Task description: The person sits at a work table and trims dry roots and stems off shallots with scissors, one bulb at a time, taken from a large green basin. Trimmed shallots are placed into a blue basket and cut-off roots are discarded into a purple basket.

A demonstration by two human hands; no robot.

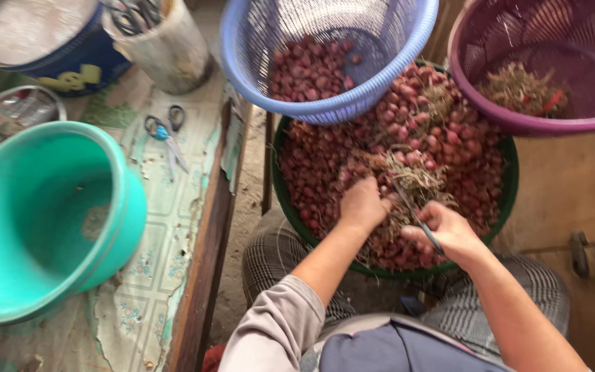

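Shallots (pixel 325 158) under left fingers (pixel 352 189)

Just one view here, from a head cam looking almost straight down, pretty close over the left hand (pixel 361 203) and right hand (pixel 449 231). Past the hands it takes in a green tub (pixel 506 196); off to the left, a teal bucket (pixel 115 207).

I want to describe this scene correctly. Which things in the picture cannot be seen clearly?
Head view only:
- Left hand: fingers buried in the shallots and dry stalks; its grip is hidden.
- Right hand: holds a thin dark tool; its tip is lost among the stalks.
- Purple basket: cut off by the top and right edges.
- Teal bucket: cut off by the left edge.
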